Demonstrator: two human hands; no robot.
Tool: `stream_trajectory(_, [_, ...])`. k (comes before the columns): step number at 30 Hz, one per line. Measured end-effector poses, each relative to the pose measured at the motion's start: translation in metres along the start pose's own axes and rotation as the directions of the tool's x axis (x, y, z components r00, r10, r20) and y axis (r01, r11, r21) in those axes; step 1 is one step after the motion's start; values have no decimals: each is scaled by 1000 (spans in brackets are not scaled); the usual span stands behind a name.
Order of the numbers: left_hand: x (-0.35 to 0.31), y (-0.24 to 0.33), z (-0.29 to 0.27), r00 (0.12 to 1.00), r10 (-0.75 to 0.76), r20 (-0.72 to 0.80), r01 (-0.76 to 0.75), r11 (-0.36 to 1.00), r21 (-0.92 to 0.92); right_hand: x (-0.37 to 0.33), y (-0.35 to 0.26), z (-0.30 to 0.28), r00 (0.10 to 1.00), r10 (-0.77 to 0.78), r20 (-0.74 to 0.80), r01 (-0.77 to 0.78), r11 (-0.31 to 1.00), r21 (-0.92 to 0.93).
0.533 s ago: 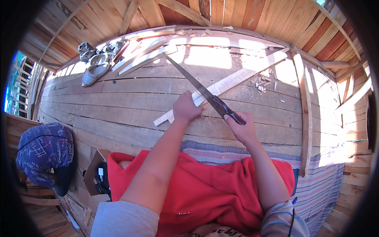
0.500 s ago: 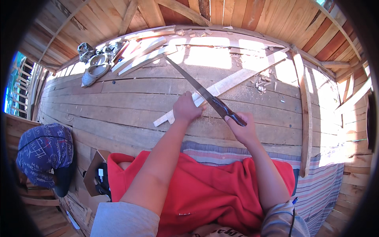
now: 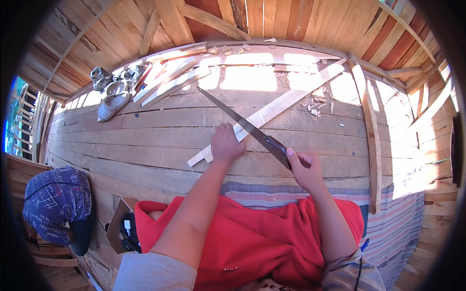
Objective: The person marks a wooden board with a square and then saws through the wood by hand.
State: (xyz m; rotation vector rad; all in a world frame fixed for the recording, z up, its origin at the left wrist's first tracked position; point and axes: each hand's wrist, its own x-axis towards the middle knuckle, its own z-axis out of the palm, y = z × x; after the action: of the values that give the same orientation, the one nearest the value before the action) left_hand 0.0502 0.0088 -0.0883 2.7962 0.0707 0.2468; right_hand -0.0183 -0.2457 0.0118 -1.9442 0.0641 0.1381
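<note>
Here, the left hand (image 3: 226, 144) is clasping a pale wooden strip (image 3: 286, 104) close to its lower-left end, its fingers bunching together over the wood, while the right hand (image 3: 306, 169) is gripping a saw (image 3: 242, 122) by its dark handle, the thumb pressing along the top. The strip is lying diagonally across the plank floor (image 3: 170, 127), reaching toward the upper right. The saw's tapering blade is pointing to the upper left and crossing over the strip just beside the left hand; whether its edge is touching the wood, one cannot tell. Wood chips (image 3: 315, 103) are lying near the strip's far half, and more lengths of wood (image 3: 177, 80) are resting beyond, beside a grey clog (image 3: 113, 104). Red cloth (image 3: 262, 228) is covering the person's lap, a striped mat (image 3: 398, 213) is spreading at the right, and another person (image 3: 58, 208) is bending at the far left.
</note>
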Motion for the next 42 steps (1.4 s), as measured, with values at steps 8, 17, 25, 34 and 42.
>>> stream_trajectory(8, [3,10,1,999,-33,-5,33,999,-5,0,-13,13,983,-182,-16,181,983,-23])
stream_trajectory(17, [-3,20,-6,996,-84,15,84,996,16,1,8,0,997,-4,73,0,998,57])
stream_trajectory(25, [-1,20,-4,993,-111,52,108,993,57,24,3,-24,998,22,62,-21,1000,-18])
stream_trajectory(34, [-3,16,4,999,-26,-22,28,995,94,-8,-1,-57,998,-21,-56,21,1000,9])
stream_trajectory(42, [-1,19,-2,998,-67,-8,68,995,79,-7,-14,-33,991,-99,86,106,990,-88])
